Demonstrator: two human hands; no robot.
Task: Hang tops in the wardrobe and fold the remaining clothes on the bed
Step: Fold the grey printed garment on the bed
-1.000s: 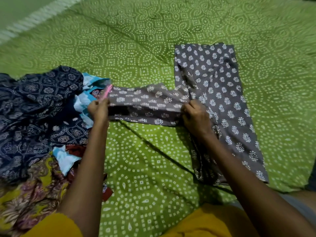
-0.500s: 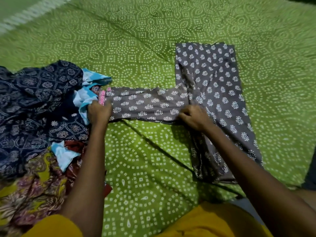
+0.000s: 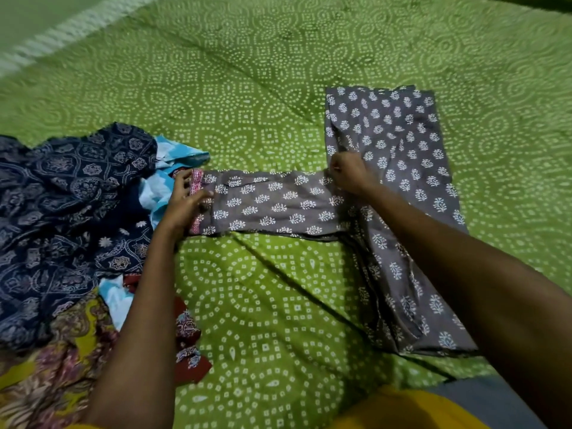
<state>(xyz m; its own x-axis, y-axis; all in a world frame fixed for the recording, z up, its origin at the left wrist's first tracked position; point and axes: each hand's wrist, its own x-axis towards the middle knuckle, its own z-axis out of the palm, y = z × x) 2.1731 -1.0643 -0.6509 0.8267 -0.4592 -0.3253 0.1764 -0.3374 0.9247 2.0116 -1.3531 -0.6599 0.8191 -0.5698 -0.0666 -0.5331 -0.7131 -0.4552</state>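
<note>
Garment: a grey printed top [image 3: 399,144] lies flat on the green bedspread [image 3: 247,88], body at right, one sleeve [image 3: 272,202] stretched leftward.
Left hand: the left hand [image 3: 185,202] rests on the pink-trimmed cuff [image 3: 197,184], fingers fairly straight, pressing it flat.
Right hand: the right hand [image 3: 348,174] pinches the cloth where sleeve meets body.
Doing it well: smooth the sleeve taut, then likely swing the cuff across the body, keeping edges square.
Surface: a soft, dotted bedspread, faintly creased.
Surroundings: a pile of unfolded clothes [image 3: 68,218] sits at left, touching the cuff; no wardrobe is in view.
</note>
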